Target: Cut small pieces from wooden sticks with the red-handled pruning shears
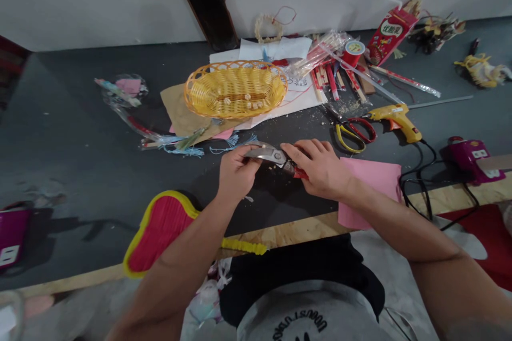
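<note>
My right hand (320,165) is closed round the red handles of metal pruning shears (272,154), just above the dark table. Fingers of my left hand (238,170) are pinched together by the blades; a small pale piece seems to show at the fingertips, too small to make out. Small crumbs lie beneath the shears. Beyond my hands sits a yellow woven basket (236,90) with a few small pale pieces in it. Blue tassels (232,144) lie just past my left hand.
Scissors (354,136), a yellow glue gun (396,117) with black cable and pink paper (372,186) lie right. Wrapped sticks, a thread spool (354,53) and a red carton (390,34) stand behind. A red fan-shaped piece (164,229) with yellow edging is by my left forearm.
</note>
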A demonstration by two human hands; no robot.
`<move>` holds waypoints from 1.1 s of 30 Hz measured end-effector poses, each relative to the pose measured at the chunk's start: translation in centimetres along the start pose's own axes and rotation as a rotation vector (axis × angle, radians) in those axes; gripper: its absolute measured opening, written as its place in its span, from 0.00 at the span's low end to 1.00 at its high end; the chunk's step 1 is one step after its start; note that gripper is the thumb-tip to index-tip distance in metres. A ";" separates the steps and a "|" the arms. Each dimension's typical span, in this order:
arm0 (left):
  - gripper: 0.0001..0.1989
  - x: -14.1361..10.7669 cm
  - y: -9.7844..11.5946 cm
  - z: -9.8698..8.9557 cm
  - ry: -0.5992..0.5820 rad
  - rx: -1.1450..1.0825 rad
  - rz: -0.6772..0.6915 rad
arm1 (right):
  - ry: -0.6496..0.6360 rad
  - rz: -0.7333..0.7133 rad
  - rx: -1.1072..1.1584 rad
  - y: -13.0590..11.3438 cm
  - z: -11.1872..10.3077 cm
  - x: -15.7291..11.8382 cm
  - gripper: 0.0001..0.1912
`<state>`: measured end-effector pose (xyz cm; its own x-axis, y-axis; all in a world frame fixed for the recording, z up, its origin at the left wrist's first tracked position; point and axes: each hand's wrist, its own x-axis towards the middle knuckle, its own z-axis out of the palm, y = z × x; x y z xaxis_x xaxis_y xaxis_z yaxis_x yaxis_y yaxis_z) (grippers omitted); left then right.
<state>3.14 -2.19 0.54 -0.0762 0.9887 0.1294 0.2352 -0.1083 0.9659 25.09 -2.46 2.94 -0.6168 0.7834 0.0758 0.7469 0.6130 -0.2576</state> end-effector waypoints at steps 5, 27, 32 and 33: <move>0.13 -0.3 -0.2 -0.3 0.004 -0.023 -0.009 | -0.039 0.009 0.041 -0.3 -0.1 0.1 0.30; 0.14 0.8 -0.5 0.2 0.080 -0.123 -0.126 | 0.083 0.347 -0.190 4.2 0.4 0.5 0.30; 0.13 0.9 -1.0 0.2 0.092 -0.125 -0.091 | 0.156 0.247 -0.117 3.7 -1.5 1.0 0.20; 0.13 0.9 -1.1 0.2 0.093 -0.127 -0.082 | 0.171 0.208 -0.098 3.6 -2.1 1.7 0.19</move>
<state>3.01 -1.15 -0.44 -0.1810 0.9814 0.0640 0.1012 -0.0461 0.9938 27.23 1.29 4.21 -0.4034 0.8940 0.1948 0.8786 0.4380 -0.1906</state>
